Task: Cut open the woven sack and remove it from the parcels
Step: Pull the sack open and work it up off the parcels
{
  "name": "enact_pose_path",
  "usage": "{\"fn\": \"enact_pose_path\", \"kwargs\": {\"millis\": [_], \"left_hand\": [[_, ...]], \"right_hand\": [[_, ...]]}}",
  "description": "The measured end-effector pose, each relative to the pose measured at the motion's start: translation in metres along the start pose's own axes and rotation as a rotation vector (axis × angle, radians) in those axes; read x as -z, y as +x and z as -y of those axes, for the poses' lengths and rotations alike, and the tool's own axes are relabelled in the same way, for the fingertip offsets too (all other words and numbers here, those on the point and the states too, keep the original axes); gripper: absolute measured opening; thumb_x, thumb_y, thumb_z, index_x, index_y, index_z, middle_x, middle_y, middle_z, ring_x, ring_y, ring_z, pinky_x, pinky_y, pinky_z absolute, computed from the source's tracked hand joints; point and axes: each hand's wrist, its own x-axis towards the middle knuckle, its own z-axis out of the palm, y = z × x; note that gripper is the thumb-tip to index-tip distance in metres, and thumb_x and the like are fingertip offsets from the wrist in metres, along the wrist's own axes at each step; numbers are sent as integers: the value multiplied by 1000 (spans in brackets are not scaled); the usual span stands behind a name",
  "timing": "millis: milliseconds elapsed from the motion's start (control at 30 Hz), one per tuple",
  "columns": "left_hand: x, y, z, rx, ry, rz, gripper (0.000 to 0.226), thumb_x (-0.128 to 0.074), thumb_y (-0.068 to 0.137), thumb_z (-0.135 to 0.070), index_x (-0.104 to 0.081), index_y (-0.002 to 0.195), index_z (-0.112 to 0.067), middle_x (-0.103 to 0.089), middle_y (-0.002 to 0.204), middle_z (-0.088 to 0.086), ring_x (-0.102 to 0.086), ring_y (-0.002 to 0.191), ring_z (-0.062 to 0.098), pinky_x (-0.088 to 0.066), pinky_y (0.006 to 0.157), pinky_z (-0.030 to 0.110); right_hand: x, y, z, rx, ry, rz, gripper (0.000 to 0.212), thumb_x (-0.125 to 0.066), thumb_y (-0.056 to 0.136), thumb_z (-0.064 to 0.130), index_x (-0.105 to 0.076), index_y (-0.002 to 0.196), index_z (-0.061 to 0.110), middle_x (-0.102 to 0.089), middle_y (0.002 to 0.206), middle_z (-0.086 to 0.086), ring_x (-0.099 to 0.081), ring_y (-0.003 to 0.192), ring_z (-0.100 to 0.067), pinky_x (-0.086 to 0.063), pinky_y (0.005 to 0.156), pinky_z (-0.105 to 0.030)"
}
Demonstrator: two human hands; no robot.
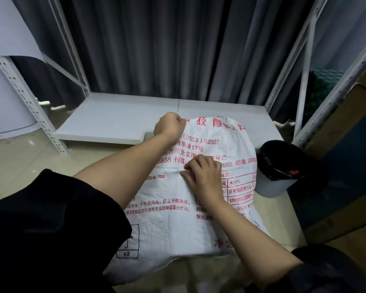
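Note:
A bulging white woven sack (173,225) with red printed text lies on the floor in front of me, its far end resting against a low shelf. My left hand (170,126) is clenched on the sack's far top edge. My right hand (204,176) lies on the middle of the sack, its fingers pinching a fold of the fabric. The parcels inside are hidden by the sack. No cutting tool is visible in either hand.
A grey bin with a black liner (277,168) stands just right of the sack. The low white shelf board (114,121) of a metal rack (25,98) sits behind it, backed by dark curtains. Cardboard boxes (347,144) stack up at the right.

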Motion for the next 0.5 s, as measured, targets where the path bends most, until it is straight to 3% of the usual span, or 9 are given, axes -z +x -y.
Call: {"fn": "enact_pose_path", "kwargs": {"millis": [167,267,367,433,500], "left_hand": [[6,-2,2,-46,-153,66,22,-47,95,-27,-64,98,-15,-68,107,6,-61,96,27,-46,78,29],[6,-29,15,-190,17,50,49,-51,92,-32,-39,139,-19,-44,142,6,-45,126,26,-37,106,38],[3,-83,57,-427,148,-27,62,-45,89,-49,-34,143,-20,-30,148,4,-29,139,21,-22,113,40],[2,-116,96,-444,211,47,74,-34,81,-63,-35,141,-20,-30,148,3,-28,140,20,-22,114,40],[-2,-144,139,-446,308,93,83,-37,75,-72,-33,141,-22,-31,150,3,-28,140,22,-24,114,43]], "right_hand": [[-5,15,-13,249,-141,-102,15,-73,81,22,-59,79,17,-62,84,1,-53,75,-23,-31,65,-34],[-5,29,-14,297,-194,-82,14,-72,78,16,-59,82,15,-60,82,-2,-53,73,-25,-29,65,-34],[-6,44,-17,310,-223,-23,11,-62,78,15,-58,88,14,-60,83,-5,-55,74,-27,-28,66,-35],[-8,55,-19,268,-240,28,14,-67,76,15,-57,85,15,-60,84,-5,-56,75,-27,-32,66,-36],[-11,66,-19,198,-237,72,19,-74,74,14,-58,83,14,-61,82,-5,-56,73,-27,-40,63,-34]]}}
